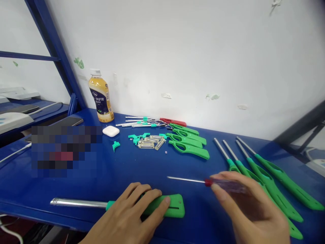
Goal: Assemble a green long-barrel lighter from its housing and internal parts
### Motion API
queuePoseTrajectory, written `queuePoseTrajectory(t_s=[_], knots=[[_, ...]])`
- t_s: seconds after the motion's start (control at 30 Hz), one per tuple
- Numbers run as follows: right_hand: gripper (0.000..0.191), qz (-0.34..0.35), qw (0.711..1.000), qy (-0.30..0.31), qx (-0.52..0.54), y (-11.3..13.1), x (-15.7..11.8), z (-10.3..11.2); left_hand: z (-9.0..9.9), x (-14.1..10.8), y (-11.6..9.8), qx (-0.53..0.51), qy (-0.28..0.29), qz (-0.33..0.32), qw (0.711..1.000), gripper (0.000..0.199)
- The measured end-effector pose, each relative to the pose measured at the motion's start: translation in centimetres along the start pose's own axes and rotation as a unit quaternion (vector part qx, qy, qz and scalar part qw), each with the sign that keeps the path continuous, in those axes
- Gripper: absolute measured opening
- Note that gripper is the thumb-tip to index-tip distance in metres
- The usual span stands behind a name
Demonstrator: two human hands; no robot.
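Note:
My left hand (137, 206) lies over a green gas lighter (175, 206) near the table's front edge, fingers curled onto its handle. The lighter's metal tube points left and its slotted butt end sticks out to the right of my fingers; the trigger area is hidden under the hand. Between the thumb and fingers of my right hand (251, 203) is a screwdriver (188, 179) with a clear purplish handle and red collar. Its thin shaft points left, above and apart from the lighter. Several green lighters (276, 183) with metal tubes lie beside and behind my right hand.
Toward the wall lie green handle shells (189, 149), a red one (174, 121), metal tubes (144, 124), clear fuel tanks (147, 144) and teal triggers (116, 145). A drink bottle (101, 96), white case (110, 131) and phone (68, 122) stand or lie left.

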State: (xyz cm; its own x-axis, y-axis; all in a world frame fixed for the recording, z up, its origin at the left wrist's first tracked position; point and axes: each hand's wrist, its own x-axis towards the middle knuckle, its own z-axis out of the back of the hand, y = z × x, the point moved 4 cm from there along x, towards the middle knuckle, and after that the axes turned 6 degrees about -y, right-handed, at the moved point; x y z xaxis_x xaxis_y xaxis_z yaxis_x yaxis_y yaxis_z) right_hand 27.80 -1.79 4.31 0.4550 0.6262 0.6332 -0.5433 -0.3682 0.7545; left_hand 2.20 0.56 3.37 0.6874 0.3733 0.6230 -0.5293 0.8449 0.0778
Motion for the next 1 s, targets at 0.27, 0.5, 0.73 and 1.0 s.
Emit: queuePoseTrajectory(t_s=[0.27,0.5,0.73,1.0], knots=[[0.019,-0.028,0.996,-0.056,0.065,2.3,-1.1,-1.2,0.1,-0.1,0.1,0.01,0.009,-0.002,1.0,0.04],[0.019,-0.02,0.996,-0.051,0.067,3.0,-1.4,-1.5,0.2,-0.2,-0.1,0.019,0.002,-0.006,1.0,0.041],[0.02,-0.027,0.997,-0.048,0.062,3.3,-1.8,-1.9,0.0,-0.1,-0.1,0.022,0.002,-0.006,1.0,0.041],[0.052,0.073,0.994,0.027,0.07,3.5,-0.6,-3.1,-0.1,-0.3,0.0,0.016,0.002,-0.008,1.0,0.044]])
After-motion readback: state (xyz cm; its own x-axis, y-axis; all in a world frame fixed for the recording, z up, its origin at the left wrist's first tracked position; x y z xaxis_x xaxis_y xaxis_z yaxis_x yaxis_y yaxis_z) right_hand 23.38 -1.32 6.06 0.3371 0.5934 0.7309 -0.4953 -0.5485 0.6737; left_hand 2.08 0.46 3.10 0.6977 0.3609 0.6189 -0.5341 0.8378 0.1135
